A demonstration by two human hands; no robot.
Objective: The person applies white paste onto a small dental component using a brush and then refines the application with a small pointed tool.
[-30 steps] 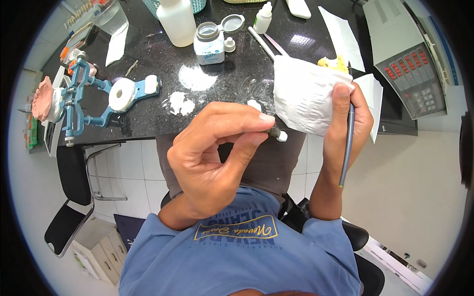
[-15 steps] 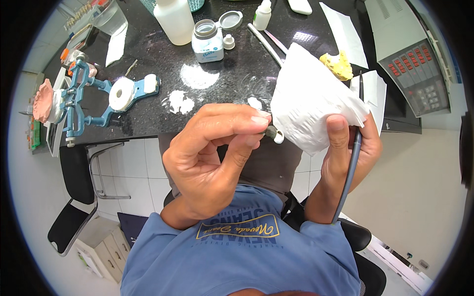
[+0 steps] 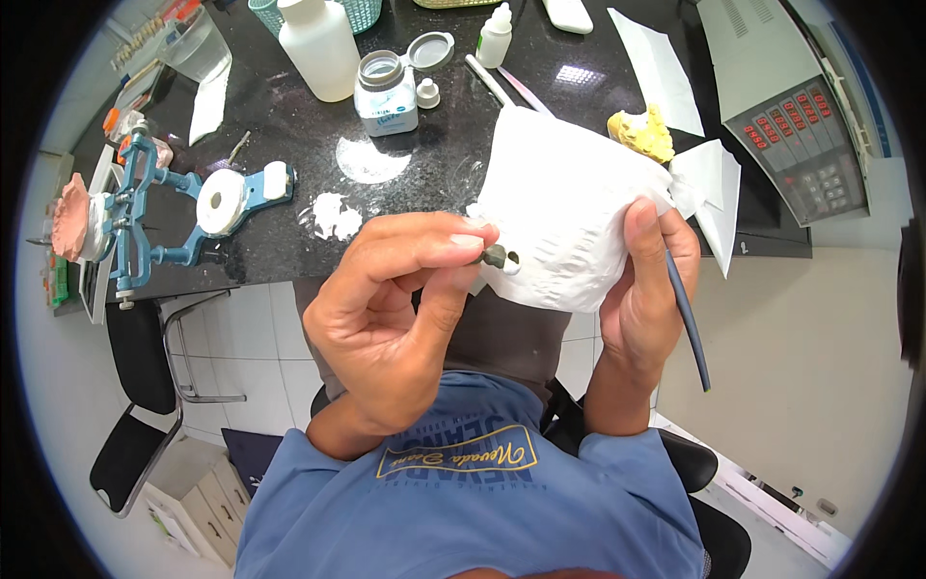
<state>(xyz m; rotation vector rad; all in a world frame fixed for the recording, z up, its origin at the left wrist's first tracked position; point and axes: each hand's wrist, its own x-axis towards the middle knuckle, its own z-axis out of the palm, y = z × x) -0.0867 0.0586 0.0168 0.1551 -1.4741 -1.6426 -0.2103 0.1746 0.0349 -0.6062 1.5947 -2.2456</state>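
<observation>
Between thumb and fingertips, my left hand [image 3: 381, 314] pinches a small dark green piece [image 3: 494, 256]. At its end sits a tiny white ring-like cap [image 3: 512, 263] with a dark hollow, which looks like a dental crown. Right beside it, a crumpled white tissue [image 3: 555, 207] is spread out, its near edge behind the cap; whether they touch I cannot tell. My right hand [image 3: 648, 285] grips the tissue by its right side, thumb on top. A slim dark-handled tool [image 3: 687, 323], possibly a brush, is also held in that hand; its far end is hidden.
A blue articulator [image 3: 135, 207] carrying a pink model stands at the left. White powder [image 3: 336, 217] lies on the black counter [image 3: 289, 125]. Farther back are an open jar [image 3: 386, 96], a white bottle [image 3: 318, 53] and a dropper bottle [image 3: 494, 37]. A yellow sponge-like lump [image 3: 643, 133] and a control unit [image 3: 801, 125] are right.
The tissue has come leftward against or behind the small cap. My right hand has turned, so the dark tool's upper end no longer shows. The whole view has shifted slightly.
</observation>
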